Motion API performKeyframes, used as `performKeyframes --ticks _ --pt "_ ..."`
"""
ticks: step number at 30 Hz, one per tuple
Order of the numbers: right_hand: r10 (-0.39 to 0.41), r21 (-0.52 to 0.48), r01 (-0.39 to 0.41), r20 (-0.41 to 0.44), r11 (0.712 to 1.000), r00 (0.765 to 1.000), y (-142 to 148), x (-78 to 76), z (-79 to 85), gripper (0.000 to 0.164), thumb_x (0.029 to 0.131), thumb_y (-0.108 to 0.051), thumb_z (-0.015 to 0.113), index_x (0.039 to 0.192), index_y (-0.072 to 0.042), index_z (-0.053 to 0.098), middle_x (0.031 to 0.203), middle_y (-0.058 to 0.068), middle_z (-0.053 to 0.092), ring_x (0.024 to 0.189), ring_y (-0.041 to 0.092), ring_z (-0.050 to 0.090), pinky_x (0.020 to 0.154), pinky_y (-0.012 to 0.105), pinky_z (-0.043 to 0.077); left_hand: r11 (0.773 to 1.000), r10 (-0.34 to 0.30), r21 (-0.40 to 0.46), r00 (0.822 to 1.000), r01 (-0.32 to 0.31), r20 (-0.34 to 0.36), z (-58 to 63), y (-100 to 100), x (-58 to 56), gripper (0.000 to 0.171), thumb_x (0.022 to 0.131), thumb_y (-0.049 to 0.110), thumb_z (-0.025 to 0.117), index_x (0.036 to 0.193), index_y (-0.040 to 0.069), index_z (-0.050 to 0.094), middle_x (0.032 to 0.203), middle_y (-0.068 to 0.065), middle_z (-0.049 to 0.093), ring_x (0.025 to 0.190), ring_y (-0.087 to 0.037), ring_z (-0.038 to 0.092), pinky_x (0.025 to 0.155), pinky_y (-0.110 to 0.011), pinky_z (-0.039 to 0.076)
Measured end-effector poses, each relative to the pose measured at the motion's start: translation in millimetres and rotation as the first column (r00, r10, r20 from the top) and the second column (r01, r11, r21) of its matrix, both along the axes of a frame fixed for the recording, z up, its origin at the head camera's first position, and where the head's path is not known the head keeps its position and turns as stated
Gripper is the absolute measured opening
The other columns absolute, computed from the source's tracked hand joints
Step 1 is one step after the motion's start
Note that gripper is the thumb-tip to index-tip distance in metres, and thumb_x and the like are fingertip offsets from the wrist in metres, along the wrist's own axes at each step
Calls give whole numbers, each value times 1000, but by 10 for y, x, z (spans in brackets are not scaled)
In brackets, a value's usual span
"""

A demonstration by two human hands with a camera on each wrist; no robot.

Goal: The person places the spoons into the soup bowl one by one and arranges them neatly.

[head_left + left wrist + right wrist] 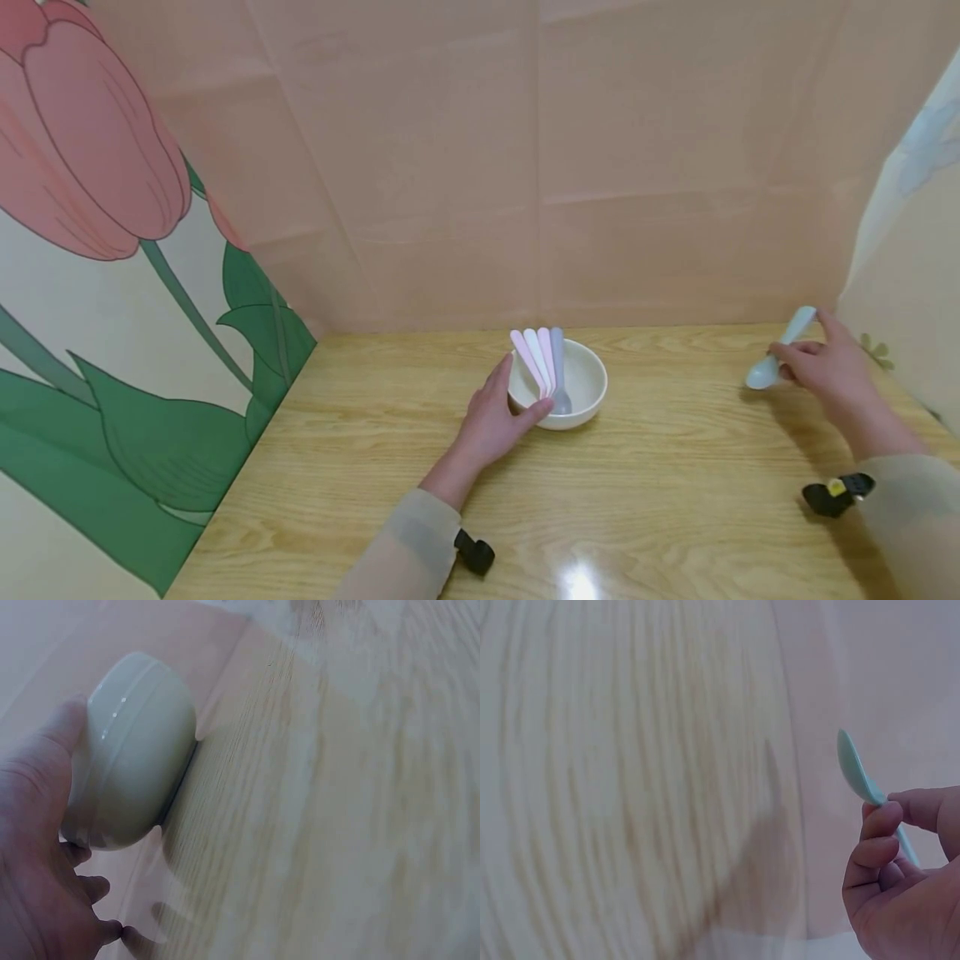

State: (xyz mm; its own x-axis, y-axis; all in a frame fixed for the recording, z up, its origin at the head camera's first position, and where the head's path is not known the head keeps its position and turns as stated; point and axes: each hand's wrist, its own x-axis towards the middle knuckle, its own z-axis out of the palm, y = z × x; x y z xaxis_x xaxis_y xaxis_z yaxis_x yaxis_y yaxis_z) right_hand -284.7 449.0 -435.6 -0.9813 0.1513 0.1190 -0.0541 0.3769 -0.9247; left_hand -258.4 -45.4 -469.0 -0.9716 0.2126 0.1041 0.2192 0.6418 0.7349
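Note:
A white bowl (592, 385) stands on the table in the head view, with several spoons leaning in it. Their handles are pink (528, 360), whitish, pink and grey-violet (557, 358). My left hand (495, 417) holds the bowl's near left side, thumb at the front rim and fingers spread along the left. From the left wrist, the bowl's smooth outer wall (142, 757) shows, but the spoons are hidden. Far to the right, my right hand (828, 371) pinches a pale blue-green spoon (797, 323) above the table. Its bowl end (851, 765) points away from the fingers in the right wrist view.
The wood-grain table (675, 517) meets a peach cloth backdrop (420, 208) just behind the bowl. A tulip-printed panel (112, 400) borders the left side, and a pale panel (915, 275) rises close to the right hand. Black wrist devices (474, 552) sit at both sleeves.

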Motion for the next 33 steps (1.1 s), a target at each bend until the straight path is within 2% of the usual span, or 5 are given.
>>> performKeyframes --ticks 5,9,11,25,33 --pt "28 -5 -28 -25 1000 999 -145 -26 52 99 110 -4 65 178 -19 -5 81 -15 74 64 6 67 60 18 55 1000 -4 1 1000 4 -5 -1 -2 -6 111 98 80 64 180 25 12 183 -3 23 162 -40 32 126 -65 31" --pt "53 0 -53 -11 999 999 -269 -29 125 102 112 -8 63 176 -15 -16 84 -13 74 66 8 66 62 19 54 1000 -7 2 1000 7 -13 0 -2 -10 111 98 79 64 180 24 12 183 -5 23 162 -40 32 127 -65 30" --pt "63 1 -63 -14 998 998 -337 -34 159 102 112 -10 63 175 -13 -16 84 -12 75 66 9 67 63 20 55 1000 -6 1 1000 6 -11 0 0 -11 111 98 79 64 180 24 12 183 -4 23 162 -40 32 127 -65 31" --pt "103 0 -104 -84 995 991 -856 -79 331 96 113 -11 61 174 -3 -12 88 -10 78 66 9 66 63 21 55 1000 -7 3 1000 7 -16 -10 14 -41 111 99 77 65 180 23 13 183 -4 22 163 -37 31 128 -63 28" --pt "122 15 -121 -96 992 988 -1129 -99 397 93 114 -17 63 177 -7 -6 91 -8 78 66 12 66 64 23 55 1000 -4 1 1000 5 -18 -7 24 -57 110 99 77 65 179 23 13 183 -3 23 162 -36 32 128 -62 28"
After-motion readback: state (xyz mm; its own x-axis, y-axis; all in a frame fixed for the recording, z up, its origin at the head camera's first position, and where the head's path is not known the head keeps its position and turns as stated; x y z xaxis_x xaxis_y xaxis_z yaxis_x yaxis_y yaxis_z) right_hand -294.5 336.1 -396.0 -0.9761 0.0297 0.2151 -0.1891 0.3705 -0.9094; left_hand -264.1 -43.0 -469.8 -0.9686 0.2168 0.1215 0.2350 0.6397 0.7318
